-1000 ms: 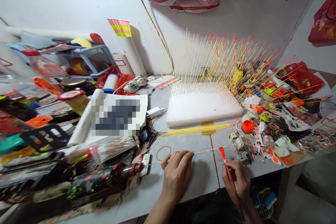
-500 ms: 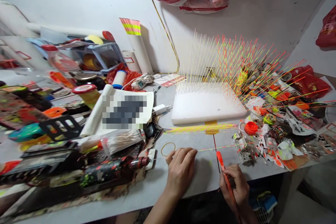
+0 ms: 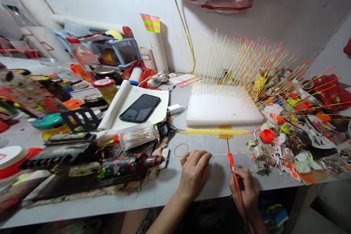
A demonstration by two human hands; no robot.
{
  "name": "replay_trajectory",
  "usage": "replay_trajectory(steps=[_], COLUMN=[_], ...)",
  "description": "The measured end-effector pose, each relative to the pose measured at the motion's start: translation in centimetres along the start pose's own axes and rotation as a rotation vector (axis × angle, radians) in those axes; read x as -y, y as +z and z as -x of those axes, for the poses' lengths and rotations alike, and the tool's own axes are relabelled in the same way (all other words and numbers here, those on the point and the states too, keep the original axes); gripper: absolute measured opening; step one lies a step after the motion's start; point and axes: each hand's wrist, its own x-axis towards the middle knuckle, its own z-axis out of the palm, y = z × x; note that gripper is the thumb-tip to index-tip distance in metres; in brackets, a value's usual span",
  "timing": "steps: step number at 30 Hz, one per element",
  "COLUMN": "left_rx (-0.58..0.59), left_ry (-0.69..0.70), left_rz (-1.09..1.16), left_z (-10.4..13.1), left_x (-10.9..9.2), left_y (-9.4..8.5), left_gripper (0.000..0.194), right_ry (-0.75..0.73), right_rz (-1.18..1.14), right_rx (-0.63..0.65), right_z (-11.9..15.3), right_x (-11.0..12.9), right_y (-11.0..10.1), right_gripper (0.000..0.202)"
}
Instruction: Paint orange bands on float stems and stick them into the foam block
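Note:
My left hand point(image 3: 195, 171) is closed, fingers pinched on a thin stick point(image 3: 246, 153) with yellow-green and red bands. The stick runs right from the fingertips, low over the grey table. My right hand point(image 3: 245, 186) grips an orange-smeared paintbrush point(image 3: 237, 183), pointing up and away from me. The brush's orange tip is at the stick, to the right of my left fingers; whether it touches, I cannot tell. Beyond my left hand lies a rubber band point(image 3: 181, 150). A bundle of yellow sticks point(image 3: 203, 131) lies behind, near a white foam block point(image 3: 225, 111) bristling with upright coloured sticks.
On the left are a phone point(image 3: 140, 107) on an open notebook point(image 3: 163, 112), cotton swabs point(image 3: 139, 135), a paint-spattered bottle point(image 3: 123, 167) and several jars. Paint-stained scraps and an orange cap point(image 3: 267, 136) clutter the right side. The table's front edge runs beneath my forearms.
The view has shifted left, so things appear further right. The brush tip has moved closer to the banded stick. Both hands keep their holds.

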Motion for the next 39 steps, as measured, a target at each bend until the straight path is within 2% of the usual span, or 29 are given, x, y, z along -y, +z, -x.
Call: replay_trajectory(steps=[11,17,23,29,39], left_rx=[-0.023,0.031,0.03,-0.003,-0.011], left_ry=[0.003,0.036,0.042,0.027,0.023], left_rz=[0.007,-0.056,-0.131,-0.124,-0.121], left_z=[0.0,0.3,0.8,0.9,1.0], left_x=[0.2,1.9,3.3,3.0,3.0], left_y=[-0.1,-2.1,-3.7,-3.5,-3.4], left_gripper=[0.019,0.022,0.019,0.018,0.018], right_ry=[0.041,-0.039,-0.008,0.015,-0.03], right_rz=[-0.057,-0.115,-0.084,-0.031,0.015], right_rx=[-0.002,0.039,0.026,0.037,0.044], right_z=[1.4,1.5,1.0,0.5,0.0], right_x=[0.0,0.6,1.8,2.0,1.8], right_y=[-0.3,-0.3,0.8,1.5,1.6], right_gripper=[0.018,0.021,0.018,0.012,0.011])
